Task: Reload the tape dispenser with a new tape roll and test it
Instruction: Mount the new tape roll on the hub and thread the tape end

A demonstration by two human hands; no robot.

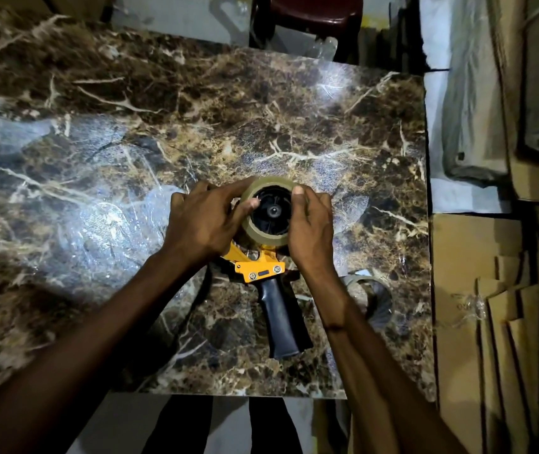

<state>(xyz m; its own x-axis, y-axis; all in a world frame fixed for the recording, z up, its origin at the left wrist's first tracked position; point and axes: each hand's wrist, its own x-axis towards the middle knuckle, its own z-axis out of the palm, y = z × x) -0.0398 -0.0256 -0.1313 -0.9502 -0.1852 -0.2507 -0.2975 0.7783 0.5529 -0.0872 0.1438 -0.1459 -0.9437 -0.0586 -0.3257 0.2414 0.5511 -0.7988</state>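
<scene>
Surface: a square table top with a glossy brown marble pattern, pale veins and bluish glare patches.
Tape dispenser: lies flat on the table near its front edge; yellow-orange metal frame with two screws on a plate, and a black, ribbed, slightly curved pistol-grip handle pointing toward the person.
Tape roll: a round ring of translucent tan tape, smooth-sided, sitting around the dispenser's black spoked hub at the far end of the frame.
Left hand: curled over the roll's left rim, fingers wrapped over the top edge and thumb pressed on the roll's face by the hub.
Right hand: cupped on the roll's right rim, thumb tip on the upper edge, fingers bent down the outer side.
Spent roll: a thin greyish ring lying flat on the table just right of the right wrist, apart from the dispenser.
Surroundings: flattened corrugated cardboard sheets stacked to the right; a dark red plastic chair beyond the far edge.
</scene>
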